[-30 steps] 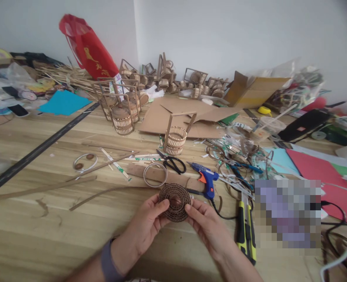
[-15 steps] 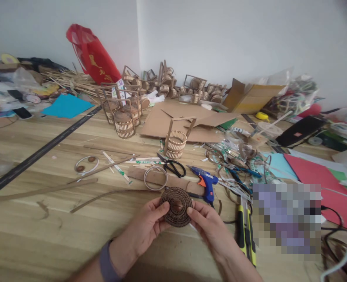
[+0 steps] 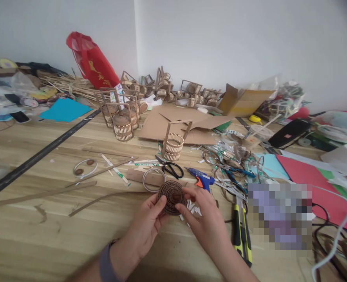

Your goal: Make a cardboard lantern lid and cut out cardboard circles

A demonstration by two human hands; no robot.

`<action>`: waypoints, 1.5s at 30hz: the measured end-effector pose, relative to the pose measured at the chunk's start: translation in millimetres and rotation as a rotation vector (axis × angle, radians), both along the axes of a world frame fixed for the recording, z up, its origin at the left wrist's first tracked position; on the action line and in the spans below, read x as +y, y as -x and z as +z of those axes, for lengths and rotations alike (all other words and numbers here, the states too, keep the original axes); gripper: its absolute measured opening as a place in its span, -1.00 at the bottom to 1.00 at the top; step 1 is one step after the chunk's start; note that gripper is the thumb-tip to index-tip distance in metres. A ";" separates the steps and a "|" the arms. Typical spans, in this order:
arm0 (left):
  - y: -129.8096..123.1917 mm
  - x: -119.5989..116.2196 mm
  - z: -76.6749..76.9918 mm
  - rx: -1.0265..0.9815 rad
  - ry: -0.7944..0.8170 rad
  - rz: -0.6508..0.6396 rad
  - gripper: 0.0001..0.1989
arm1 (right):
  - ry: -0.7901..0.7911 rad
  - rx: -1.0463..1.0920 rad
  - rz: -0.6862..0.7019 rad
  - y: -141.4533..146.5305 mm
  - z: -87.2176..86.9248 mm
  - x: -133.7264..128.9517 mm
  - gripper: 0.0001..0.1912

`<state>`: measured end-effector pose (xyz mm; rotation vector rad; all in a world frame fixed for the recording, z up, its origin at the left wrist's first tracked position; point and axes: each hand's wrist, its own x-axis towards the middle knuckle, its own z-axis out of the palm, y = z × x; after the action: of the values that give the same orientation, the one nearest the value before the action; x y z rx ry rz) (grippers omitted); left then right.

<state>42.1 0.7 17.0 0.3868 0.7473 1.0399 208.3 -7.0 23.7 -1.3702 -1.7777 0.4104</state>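
A round coil of brown corrugated cardboard strip (image 3: 172, 199) is held between my two hands above the wooden table. My left hand (image 3: 152, 215) grips its left edge, thumb in front and fingers behind. On the right side, the thumb and fingers of my right hand (image 3: 201, 213) pinch the coil near its hollow middle. Just beyond it lie a pale ring (image 3: 154, 180), black scissors (image 3: 173, 170) and a blue glue gun (image 3: 202, 179). Small white paper scraps (image 3: 194, 209) show beside my right hand. A small slatted wooden bucket (image 3: 174, 145) with a tall handle stands farther back.
Yellow-and-black utility knives (image 3: 242, 231) lie right of my right forearm. Several finished buckets (image 3: 123, 127) stand at the back left, beside flat cardboard (image 3: 152, 125). Tangled strips and plastic (image 3: 238, 154) cover the right side. Thin brown strips (image 3: 103, 201) lie to the left.
The coil has tilted and moved slightly up and left. My right fingers have shifted from its right edge toward its top and middle, uncovering white scraps. The view has turned slightly.
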 end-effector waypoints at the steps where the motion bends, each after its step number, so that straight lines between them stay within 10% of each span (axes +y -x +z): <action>1: -0.9 -0.8 0.4 -0.008 -0.008 -0.008 -0.61 | -0.016 -0.031 0.023 1.3 2.2 1.7 -0.80; 23: -9.1 4.6 2.3 0.036 0.008 0.044 -0.60 | -0.099 -0.159 0.103 5.3 -5.6 -0.9 -0.85; 28: -10.7 4.1 8.0 -0.004 0.049 0.058 -0.56 | 0.068 0.284 -0.111 -2.3 -13.1 -3.5 -0.59; 34: -15.1 3.7 5.2 -0.051 0.082 0.014 -0.53 | 0.624 1.104 -0.010 11.5 -13.6 -6.3 -0.40; 45: -19.0 1.3 -7.9 -0.035 0.048 -0.006 -0.56 | 0.681 1.213 -0.006 19.0 -10.5 -8.8 -0.52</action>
<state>61.2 2.0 9.0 0.3288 0.7378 1.0189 189.3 -15.8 13.2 -1.0920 -0.6116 1.5454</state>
